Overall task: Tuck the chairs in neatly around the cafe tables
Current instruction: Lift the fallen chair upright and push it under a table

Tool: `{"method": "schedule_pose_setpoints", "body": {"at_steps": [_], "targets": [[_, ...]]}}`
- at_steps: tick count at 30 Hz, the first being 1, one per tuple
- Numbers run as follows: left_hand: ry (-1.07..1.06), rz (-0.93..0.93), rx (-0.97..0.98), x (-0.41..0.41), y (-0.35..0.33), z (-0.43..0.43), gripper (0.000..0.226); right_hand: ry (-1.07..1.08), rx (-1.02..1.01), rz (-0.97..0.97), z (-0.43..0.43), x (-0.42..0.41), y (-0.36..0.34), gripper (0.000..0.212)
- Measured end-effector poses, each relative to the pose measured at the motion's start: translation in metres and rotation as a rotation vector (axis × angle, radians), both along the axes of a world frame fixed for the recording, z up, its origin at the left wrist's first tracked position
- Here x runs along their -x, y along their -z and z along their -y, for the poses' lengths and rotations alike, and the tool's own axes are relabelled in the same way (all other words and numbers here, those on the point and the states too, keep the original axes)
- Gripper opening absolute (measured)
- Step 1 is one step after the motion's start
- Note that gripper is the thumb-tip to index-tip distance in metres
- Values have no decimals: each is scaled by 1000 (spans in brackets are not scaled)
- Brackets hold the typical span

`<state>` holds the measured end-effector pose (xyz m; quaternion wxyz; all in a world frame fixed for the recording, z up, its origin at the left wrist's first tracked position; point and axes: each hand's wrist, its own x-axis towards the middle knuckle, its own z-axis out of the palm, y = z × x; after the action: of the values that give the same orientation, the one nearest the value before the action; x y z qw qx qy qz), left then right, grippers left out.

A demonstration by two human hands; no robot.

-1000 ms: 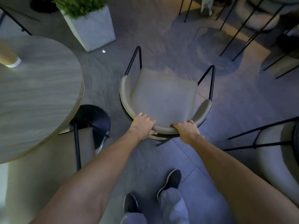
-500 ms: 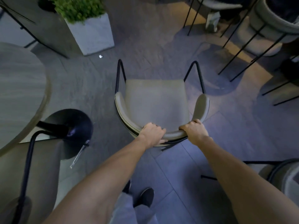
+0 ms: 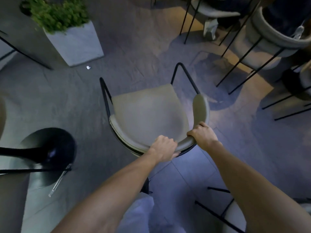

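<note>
Chair (image 3: 148, 115) stands on open floor straight ahead of the person, seat facing away, its curved backrest nearest the body. Left hand (image 3: 163, 148) is wrapped over the middle of the backrest; right hand (image 3: 202, 136) is closed on it just to the right, the two hands a little apart. No tabletop shows ahead of the seat. A black table base (image 3: 48, 153) sits to the left, a planter (image 3: 74, 42) beyond, so the chair probably needs swinging left.
</note>
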<state>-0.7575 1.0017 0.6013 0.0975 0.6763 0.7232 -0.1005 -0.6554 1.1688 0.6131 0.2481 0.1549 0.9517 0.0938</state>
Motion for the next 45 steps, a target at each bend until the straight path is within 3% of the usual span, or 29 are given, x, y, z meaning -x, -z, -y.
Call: {"method": "schedule_pose_setpoints", "body": {"at_steps": [17, 32, 45], "targets": [[-392, 40, 136, -42, 26, -159, 47, -303, 60, 27, -184, 18, 48, 36], [-567, 111, 118, 0, 28, -276, 40, -492, 21, 75, -298, 100, 54, 35], [-824, 26, 201, 26, 16, -361, 45, -742, 19, 14, -382, 164, 53, 28]]}}
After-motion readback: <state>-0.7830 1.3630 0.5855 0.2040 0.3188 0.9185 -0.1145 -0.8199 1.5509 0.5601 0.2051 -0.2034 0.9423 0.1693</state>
